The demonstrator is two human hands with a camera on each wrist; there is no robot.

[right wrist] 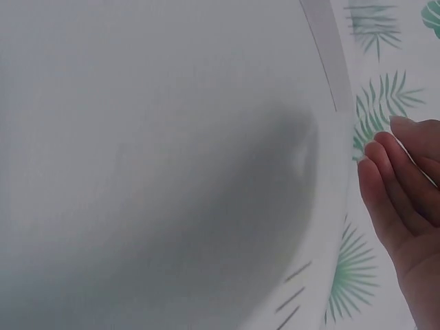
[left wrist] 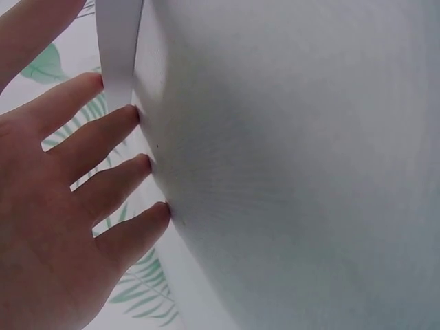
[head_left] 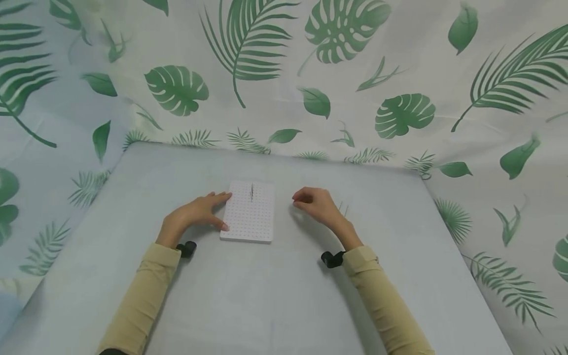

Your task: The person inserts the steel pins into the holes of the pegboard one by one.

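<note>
A white pegboard with a grid of small holes lies on the table, a few thin dark sticks standing close together near its far edge. At its left side, my left hand is spread, thumb at the near corner and fingertips at the far part of the edge. My right hand hovers to the right of the board, fingers loosely bent and the thumb near them. Nothing shows between those fingertips in the right wrist view. Several thin sticks lie on the table near the right wrist.
The table has a plain white cover. Behind it and along both sides hangs white cloth printed with green leaves. A small black wrist camera sits at the right cuff, another black camera at the left one.
</note>
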